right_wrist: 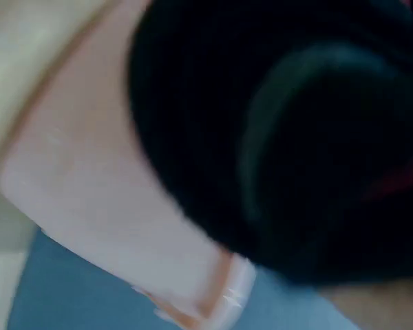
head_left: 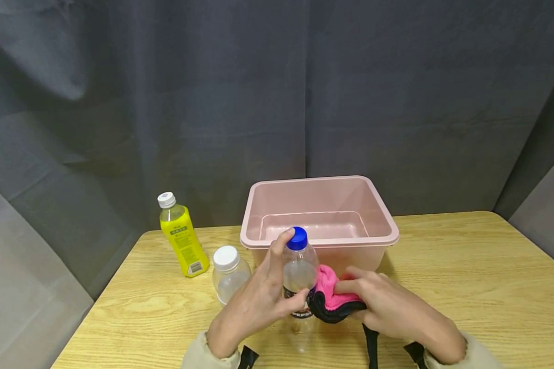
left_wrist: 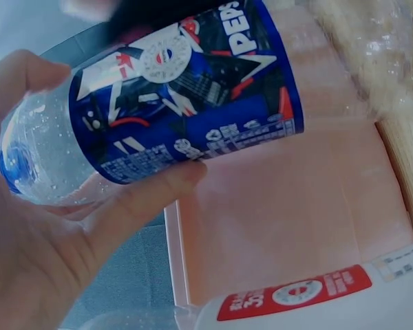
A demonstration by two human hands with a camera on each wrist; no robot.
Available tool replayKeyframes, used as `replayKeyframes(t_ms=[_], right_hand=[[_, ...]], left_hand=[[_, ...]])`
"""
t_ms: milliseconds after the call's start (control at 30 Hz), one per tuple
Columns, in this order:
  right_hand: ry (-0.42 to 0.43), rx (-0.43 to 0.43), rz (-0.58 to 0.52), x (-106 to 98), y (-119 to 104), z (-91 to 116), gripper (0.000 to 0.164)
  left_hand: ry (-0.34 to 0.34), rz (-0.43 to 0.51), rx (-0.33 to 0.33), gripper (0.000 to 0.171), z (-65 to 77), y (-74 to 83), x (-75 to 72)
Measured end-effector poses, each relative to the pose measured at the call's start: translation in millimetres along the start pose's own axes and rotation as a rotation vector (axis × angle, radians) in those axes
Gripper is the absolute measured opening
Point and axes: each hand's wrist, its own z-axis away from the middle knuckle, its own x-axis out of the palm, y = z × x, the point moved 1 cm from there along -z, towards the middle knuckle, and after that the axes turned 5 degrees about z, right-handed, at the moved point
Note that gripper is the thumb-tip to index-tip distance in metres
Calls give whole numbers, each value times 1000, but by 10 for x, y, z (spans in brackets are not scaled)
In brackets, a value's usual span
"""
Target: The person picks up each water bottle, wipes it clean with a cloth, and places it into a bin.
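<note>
My left hand (head_left: 258, 302) grips an upright clear Pepsi bottle (head_left: 300, 269) with a blue cap, one finger reaching up beside the cap. In the left wrist view, the thumb lies along the bottle's blue and black label (left_wrist: 193, 89). On the bottle's right side, my right hand (head_left: 388, 300) holds a folded pink and black cloth (head_left: 325, 282) that meets the label. Dark cloth (right_wrist: 213, 137), blurred, fills much of the right wrist view and hides most of that hand's fingers.
A pink plastic bin (head_left: 320, 242) stands behind the hands. To the left are a clear round jar (head_left: 231, 279) with a white lid and a yellow-labelled bottle (head_left: 184, 241) with a white cap. A dark curtain (head_left: 212, 102) hangs behind the wooden table (head_left: 466, 266).
</note>
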Motion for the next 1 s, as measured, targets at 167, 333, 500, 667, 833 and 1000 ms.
replayKeyframes(t_ms=[167, 333, 500, 667, 833, 1000], right_hand=[[-234, 89, 44, 257, 78, -27, 37], [-295, 126, 52, 319, 111, -29, 37], [-154, 66, 103, 183, 42, -14, 43], [143, 16, 110, -71, -111, 10, 60], [469, -6, 76, -268, -215, 21, 75], [567, 0, 43, -324, -230, 14, 77]], left_hand=[[-5, -4, -13, 98, -6, 5, -5], [-5, 3, -3, 98, -18, 6, -10], [5, -5, 12, 97, 1, -7, -4], [11, 8, 20, 93, 23, -11, 14], [18, 11, 34, 94, 14, -17, 19], [32, -20, 67, 98, 14, -31, 19]])
